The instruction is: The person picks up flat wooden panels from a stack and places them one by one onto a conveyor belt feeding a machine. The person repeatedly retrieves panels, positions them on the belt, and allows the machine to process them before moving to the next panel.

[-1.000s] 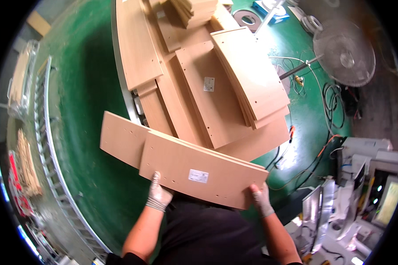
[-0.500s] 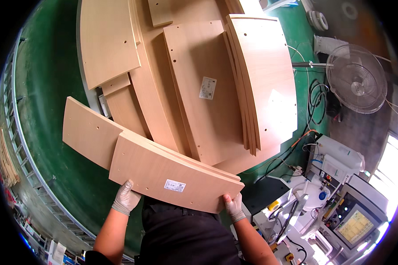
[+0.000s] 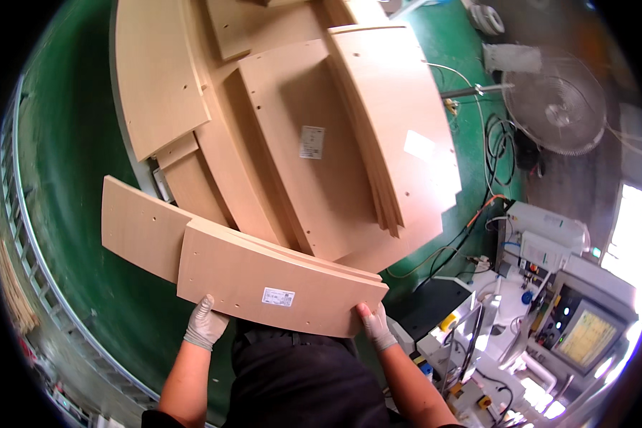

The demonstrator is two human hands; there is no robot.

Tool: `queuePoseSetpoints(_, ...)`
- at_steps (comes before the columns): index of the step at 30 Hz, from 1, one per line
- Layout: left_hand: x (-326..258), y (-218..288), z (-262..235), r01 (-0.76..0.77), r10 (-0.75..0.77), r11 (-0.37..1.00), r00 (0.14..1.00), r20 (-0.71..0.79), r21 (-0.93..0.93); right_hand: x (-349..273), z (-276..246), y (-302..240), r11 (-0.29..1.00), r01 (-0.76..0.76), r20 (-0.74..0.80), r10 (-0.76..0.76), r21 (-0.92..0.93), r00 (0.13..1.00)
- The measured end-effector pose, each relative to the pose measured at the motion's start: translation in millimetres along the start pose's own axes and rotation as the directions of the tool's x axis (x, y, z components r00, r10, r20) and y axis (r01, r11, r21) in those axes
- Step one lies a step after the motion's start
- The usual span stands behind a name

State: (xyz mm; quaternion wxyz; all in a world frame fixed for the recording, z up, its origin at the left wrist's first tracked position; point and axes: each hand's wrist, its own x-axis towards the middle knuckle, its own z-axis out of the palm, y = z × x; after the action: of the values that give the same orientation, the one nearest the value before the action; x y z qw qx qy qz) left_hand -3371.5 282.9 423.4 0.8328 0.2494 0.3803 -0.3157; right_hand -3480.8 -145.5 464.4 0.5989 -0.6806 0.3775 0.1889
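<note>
In front of my waist I hold a light wood-coloured panel (image 3: 225, 267) with a white label (image 3: 278, 297) and small drilled holes. Another wood panel (image 3: 139, 225) lies behind it and sticks out to the left. My left hand (image 3: 207, 324), in a pale glove, is closed on the lower edge, its thumb on the front face. At the right end, my gloved right hand (image 3: 376, 324) grips the corner, its bare-looking thumb tip on the face. The fingers of both hands are mostly hidden beneath the panel.
Ahead lie large wood panels (image 3: 282, 185), one labelled, with a stack of curved panels (image 3: 396, 107) at their right. A fan (image 3: 556, 107), loose cables (image 3: 499, 153) and a machine with a screen (image 3: 585, 339) stand right. A metal roller track (image 3: 32, 264) curves along the left.
My view has shifted, so the panels ahead, the fan and the stack appear further left. Both hands keep their grip on the labelled panel, which has barely moved relative to my body.
</note>
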Motion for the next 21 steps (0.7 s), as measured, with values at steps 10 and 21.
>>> queuePoseSetpoints(10,-0.1,-32.4,-4.0,-0.1,0.096,0.993,0.994,0.054,0.066,-17.2,9.5,-2.8,0.921,0.075,-0.092,-0.043,0.381,0.995)
queuePoseSetpoints(21,-72.0,-61.9,143.2,-0.234,-0.004,0.845,0.897,0.443,0.481,-174.7,-40.4,85.3,0.672,0.432,-0.436,-0.177,0.601,0.883)
